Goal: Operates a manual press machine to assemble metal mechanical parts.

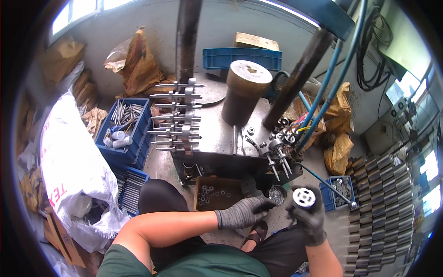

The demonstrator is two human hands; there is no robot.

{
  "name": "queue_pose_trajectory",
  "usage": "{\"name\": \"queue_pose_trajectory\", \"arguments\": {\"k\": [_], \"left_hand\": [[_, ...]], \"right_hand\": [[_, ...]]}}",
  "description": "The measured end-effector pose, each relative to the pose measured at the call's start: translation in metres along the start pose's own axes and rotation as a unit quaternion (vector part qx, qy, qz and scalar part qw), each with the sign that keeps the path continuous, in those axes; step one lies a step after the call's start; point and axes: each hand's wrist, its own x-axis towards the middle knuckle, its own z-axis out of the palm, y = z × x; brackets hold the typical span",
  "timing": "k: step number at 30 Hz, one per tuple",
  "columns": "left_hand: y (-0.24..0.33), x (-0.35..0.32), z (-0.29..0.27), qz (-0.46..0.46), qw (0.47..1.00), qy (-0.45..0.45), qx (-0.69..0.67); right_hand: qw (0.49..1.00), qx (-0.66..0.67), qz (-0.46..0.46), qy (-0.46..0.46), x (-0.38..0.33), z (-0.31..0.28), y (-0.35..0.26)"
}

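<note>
My right hand (310, 219), in a grey glove, is wrapped round a cylindrical metal part (304, 197). The part's round, pale end face points up and has several dark slots and a middle hole. My left hand (244, 212), gloved too, hovers over my lap to the left of the part. Its fingers stretch toward the part without touching it, and I see nothing held in them. Beyond both hands is a press with a steel table (214, 134) and a thick round ram (247, 92). A small bowl of metal bits (277, 195) sits just past the hands.
Metal shafts (187, 117) stick out in a row at the press's left edge. A box of rings (217, 194) lies below. Blue crates (146, 121) stand left beside a white sack (74, 171). Stacked metal cylinders (380, 212) fill the right; hoses (330, 87) hang near the press.
</note>
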Motion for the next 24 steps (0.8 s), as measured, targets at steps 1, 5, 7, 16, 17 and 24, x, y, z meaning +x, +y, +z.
{"name": "queue_pose_trajectory", "arguments": {"k": [1, 5, 7, 16, 17, 24], "left_hand": [[0.004, -0.001, 0.004, -0.007, 0.995, 0.009, -0.097], [0.001, 0.005, -0.002, -0.1, 0.995, -0.011, -0.027], [-0.009, 0.008, -0.002, -0.117, 0.978, 0.064, -0.157], [-0.023, 0.023, -0.031, -0.12, 0.94, 0.203, -0.245], [-0.028, 0.021, -0.026, -0.159, 0.926, 0.196, -0.28], [-0.053, 0.012, -0.007, -0.32, 0.811, 0.215, -0.44]], "right_hand": [[1.0, 0.005, -0.004, -0.024, 0.015, 0.015, 0.009], [0.995, 0.037, 0.026, -0.092, 0.062, 0.055, 0.031], [0.994, 0.012, 0.014, -0.108, 0.084, 0.07, 0.035], [0.995, 0.046, -0.028, -0.08, 0.162, 0.121, 0.024], [0.991, 0.087, -0.015, -0.101, 0.174, 0.123, 0.017], [0.918, -0.261, -0.292, -0.058, 0.28, 0.124, -0.043]]}}
